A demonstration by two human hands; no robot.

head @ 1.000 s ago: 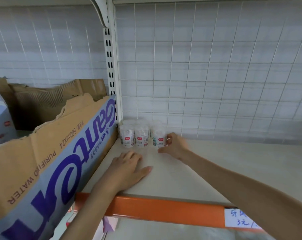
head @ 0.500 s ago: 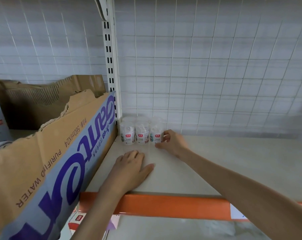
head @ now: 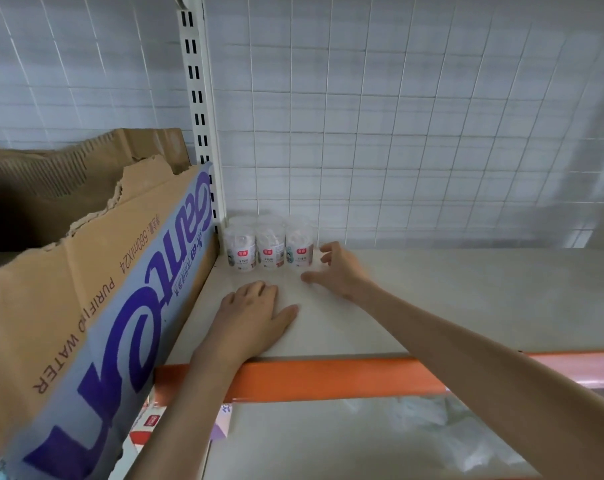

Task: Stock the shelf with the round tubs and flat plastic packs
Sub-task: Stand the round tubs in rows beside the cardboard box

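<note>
clear plastic tubs (head: 269, 247) just left of right grip (head: 342, 273); grip wide, holding nothing.

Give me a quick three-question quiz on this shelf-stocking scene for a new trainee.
1. True or false: the left hand lies flat on the shelf.
2. Where do the round tubs stand? A: at the shelf's front edge. B: in the back left corner, beside the cardboard box. C: inside that box.
3. Short answer: what colour is the strip along the shelf's front edge?

Key: 1 true; 2 B; 3 orange.
</note>
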